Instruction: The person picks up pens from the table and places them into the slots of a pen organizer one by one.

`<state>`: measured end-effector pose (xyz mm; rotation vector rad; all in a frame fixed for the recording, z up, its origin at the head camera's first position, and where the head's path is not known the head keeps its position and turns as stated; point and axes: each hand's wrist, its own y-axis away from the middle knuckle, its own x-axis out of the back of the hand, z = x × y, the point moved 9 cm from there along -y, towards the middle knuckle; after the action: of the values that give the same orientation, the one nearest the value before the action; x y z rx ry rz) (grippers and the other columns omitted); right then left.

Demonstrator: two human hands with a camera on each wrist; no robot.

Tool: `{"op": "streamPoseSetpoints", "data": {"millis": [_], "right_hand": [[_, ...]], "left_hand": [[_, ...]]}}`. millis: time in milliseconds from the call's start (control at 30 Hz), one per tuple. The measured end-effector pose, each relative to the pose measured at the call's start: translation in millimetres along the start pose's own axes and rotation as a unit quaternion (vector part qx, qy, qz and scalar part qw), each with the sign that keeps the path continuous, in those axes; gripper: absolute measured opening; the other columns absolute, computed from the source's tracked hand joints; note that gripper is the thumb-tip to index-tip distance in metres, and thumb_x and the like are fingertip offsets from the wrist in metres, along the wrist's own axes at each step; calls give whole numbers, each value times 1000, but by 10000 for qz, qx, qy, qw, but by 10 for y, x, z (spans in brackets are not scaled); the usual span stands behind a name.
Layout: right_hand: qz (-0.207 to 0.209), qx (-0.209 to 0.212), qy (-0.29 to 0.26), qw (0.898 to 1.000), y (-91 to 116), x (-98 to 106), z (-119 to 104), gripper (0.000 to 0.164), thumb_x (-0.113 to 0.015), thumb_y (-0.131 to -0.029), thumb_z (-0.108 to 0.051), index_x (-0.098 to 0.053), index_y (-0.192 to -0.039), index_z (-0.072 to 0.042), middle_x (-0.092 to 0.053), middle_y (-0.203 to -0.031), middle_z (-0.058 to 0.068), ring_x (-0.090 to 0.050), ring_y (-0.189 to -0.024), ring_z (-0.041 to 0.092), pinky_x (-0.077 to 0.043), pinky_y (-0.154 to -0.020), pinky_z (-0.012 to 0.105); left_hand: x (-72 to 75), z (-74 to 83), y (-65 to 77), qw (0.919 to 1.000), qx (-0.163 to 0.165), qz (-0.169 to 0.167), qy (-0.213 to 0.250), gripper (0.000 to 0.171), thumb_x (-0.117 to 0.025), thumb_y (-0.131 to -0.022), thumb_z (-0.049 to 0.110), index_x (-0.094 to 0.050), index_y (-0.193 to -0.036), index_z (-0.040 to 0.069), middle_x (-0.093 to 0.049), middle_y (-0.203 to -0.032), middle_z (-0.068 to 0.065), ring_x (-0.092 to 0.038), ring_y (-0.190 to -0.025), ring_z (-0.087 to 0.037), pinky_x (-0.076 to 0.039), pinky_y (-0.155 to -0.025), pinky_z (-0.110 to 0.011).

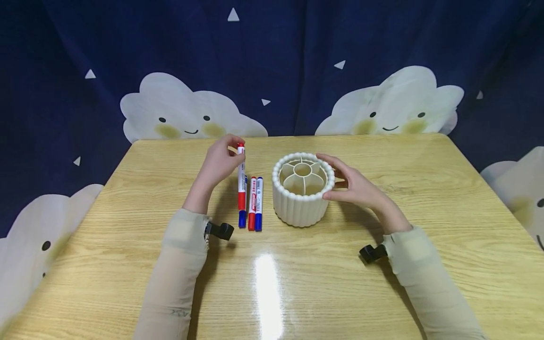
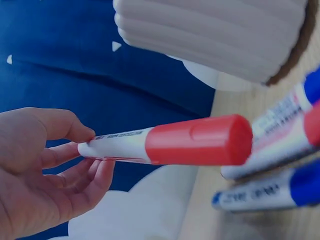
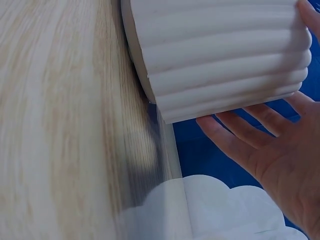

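My left hand (image 1: 222, 158) pinches a red-capped whiteboard marker (image 1: 242, 174) by its top end, between thumb and fingertips. The marker's cap points down, and in the head view it overlaps a blue marker (image 1: 242, 219) lying on the table. To the right of that lie a red marker (image 1: 252, 208) and another blue marker (image 1: 259, 208), side by side. A white ribbed pen holder (image 1: 299, 210) with a beaded rim and divided compartments stands beside them. My right hand (image 1: 354, 186) grips its right side, thumb at the front of the rim and fingers toward the back.
The wooden table (image 1: 340, 293) reflects a bright strip of light near its front. Behind it hangs a dark blue curtain (image 1: 289, 61) printed with clouds and triangles. A black wrist camera (image 1: 223, 231) sticks out from the left cuff, another (image 1: 371, 253) from the right.
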<state>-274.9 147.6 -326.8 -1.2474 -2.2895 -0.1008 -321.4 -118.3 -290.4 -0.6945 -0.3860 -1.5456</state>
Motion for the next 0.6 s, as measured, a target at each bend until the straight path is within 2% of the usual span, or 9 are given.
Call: {"op": "streamPoseSetpoints", "data": {"millis": [133, 333, 600], "right_hand": [[-5, 17, -6, 10000, 5, -1, 1, 84, -70, -76, -8, -24, -144, -21, -34, -141, 1, -41, -124, 28, -42, -93, 45], [-27, 49, -42, 10000, 9, -6, 3, 82, -69, -77, -8, -23, -144, -20, -33, -142, 6, -40, -124, 30, -42, -94, 45], [-37, 42, -81, 10000, 6, -11, 5, 83, -69, -76, -7, -23, -144, -20, -33, -142, 6, -39, -124, 30, -41, -94, 46]], "left_hand": [[42, 158, -32, 9993, -183, 221, 226, 34, -56, -82, 9, -54, -115, 7, -56, -106, -9, -55, -82, -21, -45, -59, -26], [107, 371, -63, 9957, -471, 590, 530, 31, -57, -81, 7, -56, -112, 6, -55, -106, -9, -55, -82, -19, -47, -62, -26], [171, 518, -66, 9891, -722, 965, 841, 31, -57, -81, 7, -57, -112, 7, -56, -105, -8, -56, -86, -20, -47, -71, -27]]}}
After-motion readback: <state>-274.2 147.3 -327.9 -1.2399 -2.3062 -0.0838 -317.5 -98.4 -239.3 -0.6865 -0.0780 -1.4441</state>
